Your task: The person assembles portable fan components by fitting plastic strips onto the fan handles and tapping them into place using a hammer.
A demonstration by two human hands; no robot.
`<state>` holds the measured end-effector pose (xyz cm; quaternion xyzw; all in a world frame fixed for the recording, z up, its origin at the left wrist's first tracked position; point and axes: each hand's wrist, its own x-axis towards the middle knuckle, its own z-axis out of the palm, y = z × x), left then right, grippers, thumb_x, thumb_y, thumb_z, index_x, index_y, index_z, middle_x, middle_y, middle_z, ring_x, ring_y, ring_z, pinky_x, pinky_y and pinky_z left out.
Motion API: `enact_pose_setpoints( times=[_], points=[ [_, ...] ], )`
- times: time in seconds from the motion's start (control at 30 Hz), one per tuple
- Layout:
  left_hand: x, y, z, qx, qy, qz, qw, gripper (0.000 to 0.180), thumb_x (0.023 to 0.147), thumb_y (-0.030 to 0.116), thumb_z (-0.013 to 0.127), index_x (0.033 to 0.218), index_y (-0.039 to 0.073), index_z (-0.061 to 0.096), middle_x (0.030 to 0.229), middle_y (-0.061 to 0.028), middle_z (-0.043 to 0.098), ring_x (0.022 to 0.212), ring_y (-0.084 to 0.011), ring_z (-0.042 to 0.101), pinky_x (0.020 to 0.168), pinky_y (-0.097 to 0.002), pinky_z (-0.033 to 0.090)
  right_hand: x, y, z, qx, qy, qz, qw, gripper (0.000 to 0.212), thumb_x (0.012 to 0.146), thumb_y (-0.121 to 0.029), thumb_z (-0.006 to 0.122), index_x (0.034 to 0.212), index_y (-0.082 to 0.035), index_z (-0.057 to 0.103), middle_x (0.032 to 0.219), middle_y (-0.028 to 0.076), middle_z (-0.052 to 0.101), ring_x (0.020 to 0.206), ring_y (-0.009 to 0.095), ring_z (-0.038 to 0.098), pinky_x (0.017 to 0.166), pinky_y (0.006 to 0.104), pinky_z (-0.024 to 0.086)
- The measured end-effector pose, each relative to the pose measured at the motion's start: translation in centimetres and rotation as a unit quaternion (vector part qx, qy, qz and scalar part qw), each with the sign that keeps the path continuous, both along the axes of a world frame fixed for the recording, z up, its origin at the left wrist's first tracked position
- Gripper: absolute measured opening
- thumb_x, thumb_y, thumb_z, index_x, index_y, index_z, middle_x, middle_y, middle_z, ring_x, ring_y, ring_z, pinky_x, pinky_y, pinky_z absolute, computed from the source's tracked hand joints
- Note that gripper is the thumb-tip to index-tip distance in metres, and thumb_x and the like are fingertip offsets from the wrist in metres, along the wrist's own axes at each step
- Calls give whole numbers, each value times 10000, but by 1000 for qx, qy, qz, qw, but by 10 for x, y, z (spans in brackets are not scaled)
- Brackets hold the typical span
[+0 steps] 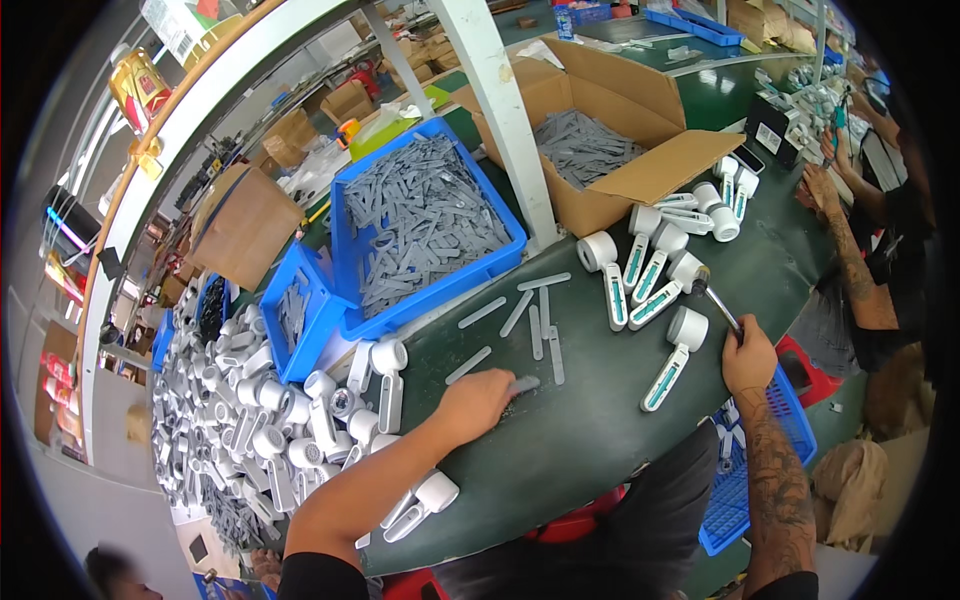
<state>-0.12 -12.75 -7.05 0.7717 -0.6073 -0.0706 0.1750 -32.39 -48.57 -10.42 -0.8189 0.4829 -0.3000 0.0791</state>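
My left hand (478, 404) is closed, its fingertips pinching a flat grey plastic strip (524, 384) just above the green tabletop. Several more grey strips (537, 330) lie loose beyond it. On the right, my right hand (750, 354) grips what looks like a small hammer (722, 308), with a thin metal shaft and a dark head pointing away from me. Left of that hand rests a white round-headed handheld device (675, 358), a teal slot along its handle. More such white devices (650, 275) are grouped behind it.
A blue tray (505, 260) full of grey strips stands at the back, beside a smaller blue bin (288, 345). White devices (290, 425) are heaped at left. An open cardboard box (665, 160) of strips sits behind a white post (505, 125). Another person's arm (850, 250) is at far right.
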Motion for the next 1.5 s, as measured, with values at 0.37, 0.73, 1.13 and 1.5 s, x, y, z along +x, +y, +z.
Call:
enact_pose_setpoints(
  times=[0.37, 0.73, 1.13, 1.5],
  points=[
    [45, 4, 3, 15, -67, 112, 991, 289, 983, 216, 750, 1171, 27, 639, 1029, -230, 725, 983, -455, 708, 833, -559, 568, -2, 1, 3, -2, 1, -5, 1000, 127, 964, -187, 705, 1052, -107, 659, 915, 175, 742, 858, 431, 729, 732, 537, 560],
    [50, -100, 1, 21, -56, 348, 936, 659, 1028, 530, 677, 1340, -50, 634, 1338, -278, 644, 1265, -475, 610, 1073, -529, 514, 1, 2, 3, -8, -3, -4, 1000, 111, 950, -183, 713, 1025, -120, 661, 907, 150, 744, 845, 410, 733, 721, 527, 562],
    [20, -122, -5, 52, 15, 328, 943, 647, 942, 473, 825, 1313, -11, 609, 1369, -232, 587, 1315, -429, 587, 1049, -552, 519, 1, 4, 6, 1, -16, -2, 1000, 119, 943, -195, 720, 1026, -128, 667, 899, 138, 742, 828, 406, 730, 715, 522, 561],
    [21, -95, -25, -76, -97, 195, 973, 543, 980, 312, 779, 1397, 47, 553, 1040, -192, 734, 944, -429, 724, 819, -537, 586, 0, 3, 9, 9, -24, 2, 1000, 114, 942, -183, 720, 1021, -121, 667, 916, 144, 746, 848, 413, 729, 728, 523, 560]
  ],
)
